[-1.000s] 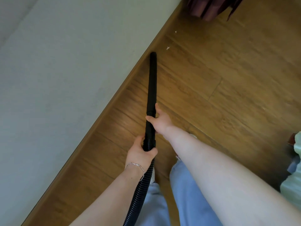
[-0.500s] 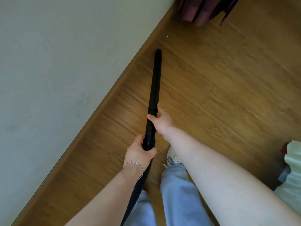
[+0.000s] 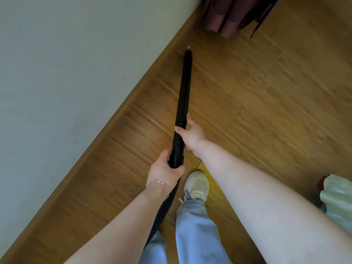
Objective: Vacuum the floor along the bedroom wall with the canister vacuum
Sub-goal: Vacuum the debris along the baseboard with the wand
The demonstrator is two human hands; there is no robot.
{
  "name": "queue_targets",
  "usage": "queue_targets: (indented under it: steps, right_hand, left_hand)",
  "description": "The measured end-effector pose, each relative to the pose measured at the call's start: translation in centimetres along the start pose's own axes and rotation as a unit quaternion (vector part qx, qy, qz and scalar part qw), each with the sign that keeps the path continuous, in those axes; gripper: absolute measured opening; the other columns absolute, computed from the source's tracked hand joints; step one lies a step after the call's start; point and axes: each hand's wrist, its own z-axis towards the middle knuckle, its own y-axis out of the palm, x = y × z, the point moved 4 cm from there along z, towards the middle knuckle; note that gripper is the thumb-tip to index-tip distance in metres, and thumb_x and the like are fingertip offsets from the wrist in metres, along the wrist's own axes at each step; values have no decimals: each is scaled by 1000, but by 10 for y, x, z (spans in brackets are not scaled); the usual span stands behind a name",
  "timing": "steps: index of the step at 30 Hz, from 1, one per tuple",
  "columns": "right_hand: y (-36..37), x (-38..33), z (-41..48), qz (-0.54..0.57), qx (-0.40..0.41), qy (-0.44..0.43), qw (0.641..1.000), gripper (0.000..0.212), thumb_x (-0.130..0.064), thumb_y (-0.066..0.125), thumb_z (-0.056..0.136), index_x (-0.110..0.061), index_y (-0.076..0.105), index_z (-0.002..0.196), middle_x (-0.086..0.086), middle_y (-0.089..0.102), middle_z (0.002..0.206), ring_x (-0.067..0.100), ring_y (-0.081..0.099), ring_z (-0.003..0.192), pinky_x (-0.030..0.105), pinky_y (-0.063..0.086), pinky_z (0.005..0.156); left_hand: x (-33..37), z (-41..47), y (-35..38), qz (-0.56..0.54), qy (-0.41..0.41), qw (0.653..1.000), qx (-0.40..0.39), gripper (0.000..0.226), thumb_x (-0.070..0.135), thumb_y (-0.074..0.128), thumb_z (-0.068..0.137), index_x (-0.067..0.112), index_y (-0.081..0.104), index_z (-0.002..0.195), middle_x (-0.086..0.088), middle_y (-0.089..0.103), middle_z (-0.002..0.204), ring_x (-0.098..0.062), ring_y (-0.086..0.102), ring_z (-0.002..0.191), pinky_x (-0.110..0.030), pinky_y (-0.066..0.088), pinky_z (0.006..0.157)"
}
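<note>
Both hands grip the black wand (image 3: 184, 88): the right hand (image 3: 191, 135) wraps it mid-length, the left hand (image 3: 165, 167) clasps the ribbed hose (image 3: 167, 201) joint. The wand's tip sits near the baseboard (image 3: 122, 109), just short of a pale speck (image 3: 188, 47).

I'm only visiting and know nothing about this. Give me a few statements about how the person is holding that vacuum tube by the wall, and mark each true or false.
1. Both hands grip the vacuum. True: the left hand holds the ribbed hose end and the right hand holds the black wand further up.
2. The wand's tip is pressed against the white wall. False: it points at the wooden floor, beside the baseboard.
3. A small white scrap lies just beyond the tip. True.
4. The bracelet is on the right wrist. False: it is on the left wrist.
5. A dark red curtain hangs ahead. True.
</note>
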Motion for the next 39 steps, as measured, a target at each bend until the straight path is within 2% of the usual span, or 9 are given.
queue_targets:
  steps: [14, 21, 26, 31, 33, 35, 36, 37, 39]
  right_hand:
    - [-17, -29, 12, -19, -9, 0, 1000, 70, -20, 56, 94, -33, 16, 151, 10, 49, 141, 30, 59, 115, 47, 54, 92]
    - [-30, 4, -14, -47, -25, -2, 999, 70, -24, 56, 93, -34, 16, 150, 8, 52, 138, 29, 59, 113, 47, 51, 95]
    - [-42, 36, -33, -52, -26, 6, 998, 69, -21, 56, 94, -33, 18, 150, 8, 50, 140, 29, 57, 116, 46, 50, 97]
    - [-45, 69, -64, -51, -3, -9, 999, 70, -25, 57, 92, -27, 19, 150, 8, 53, 135, 29, 59, 112, 43, 49, 97]
    - [-45, 86, -80, -42, 12, 3, 999, 66, -28, 60, 90, -18, 28, 147, 11, 58, 130, 32, 62, 109, 48, 49, 97]
    - [-46, 96, -101, -33, 7, -10, 999, 39, -23, 59, 91, -13, 50, 127, 10, 64, 115, 32, 65, 101, 50, 51, 94]
    - [-46, 98, -113, -29, 5, -21, 999, 27, -21, 58, 91, -12, 54, 117, 9, 65, 108, 31, 65, 97, 51, 51, 93]
    - [-45, 101, -124, -22, 5, -35, 999, 24, -20, 58, 91, -11, 55, 113, 9, 66, 106, 31, 65, 95, 52, 52, 92]
    - [-41, 106, -149, -17, 1, -50, 999, 37, -22, 60, 90, -9, 51, 124, 12, 64, 118, 31, 64, 102, 52, 51, 94]
  left_hand:
    - [27, 15, 4, 0, -4, 1000, 19, 57, 25, 65, 79, 35, 42, 130, 6, 61, 81, -17, 66, 71, -34, 58, 68]
    - [10, -14, 39, -2, -22, 1000, 0, 45, 25, 63, 77, 31, 42, 116, -3, 66, 82, -25, 66, 73, -41, 57, 72]
    - [-4, -40, 67, -11, -17, 1000, -12, 49, 25, 64, 79, 30, 39, 121, 7, 59, 78, -19, 64, 73, -32, 54, 70]
    - [-27, -71, 85, -68, -9, 997, -34, 57, 25, 65, 80, 35, 35, 127, 12, 61, 80, -7, 62, 67, -19, 48, 58]
    - [-37, -90, 90, -93, 2, 994, -49, 59, 25, 67, 80, 38, 33, 127, 12, 61, 81, -4, 62, 68, -17, 49, 59]
    - [-48, -111, 94, -107, 14, 993, -53, 60, 26, 68, 79, 41, 33, 126, 14, 62, 83, -5, 63, 71, -21, 52, 66]
    - [-54, -122, 95, -111, 19, 992, -50, 60, 27, 68, 78, 42, 33, 125, 14, 62, 85, -6, 64, 74, -26, 54, 72]
    - [-60, -133, 95, -121, 23, 991, -46, 59, 27, 67, 78, 43, 34, 124, 14, 62, 86, -7, 65, 75, -29, 54, 75]
    - [-71, -157, 96, -157, 26, 986, -37, 59, 24, 67, 79, 42, 34, 124, 13, 62, 89, -10, 65, 76, -28, 54, 74]
